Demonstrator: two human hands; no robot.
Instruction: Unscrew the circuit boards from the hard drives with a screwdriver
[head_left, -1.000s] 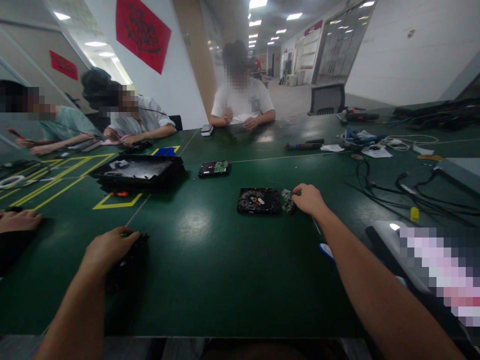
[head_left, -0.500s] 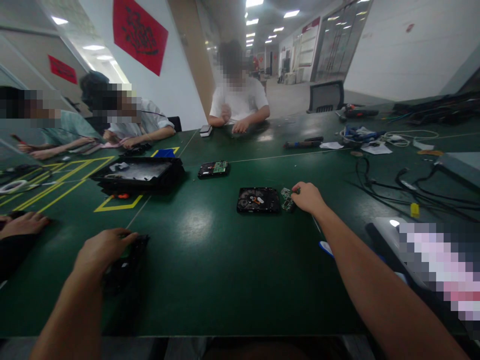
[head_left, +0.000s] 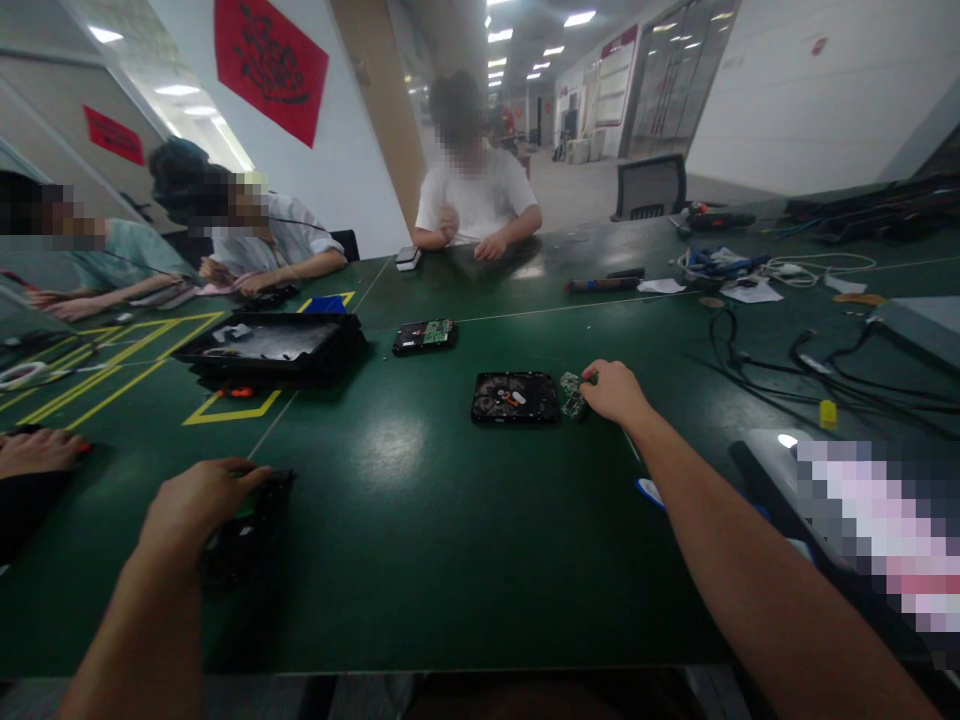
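My left hand (head_left: 199, 500) is closed around the edge of a black hard drive (head_left: 244, 545), tilted near the table's front left. A bit of green shows on the drive under my fingers; the rest is dark. Over to the right, my right hand (head_left: 619, 395) pinches the edge of a small green circuit board (head_left: 571, 395). That board lies just right of another black hard drive (head_left: 514, 398), which rests flat with its inner side up. Farther back sits a third hard drive (head_left: 424, 336), with a green board showing on it.
A black tray (head_left: 345, 345) stands at the left on yellow tape lines. Black cables (head_left: 739, 370) and a blurred-out screen (head_left: 885, 540) lie right. A blue and white item (head_left: 651, 492) is by my right forearm. A co-worker's hand (head_left: 41, 450) rests at far left; other people sit beyond.
The view has shifted slightly. Both my hands keep their places on the hard drive and the circuit board. At the left, the co-worker's hand has moved a little, and something red shows by its fingertips.
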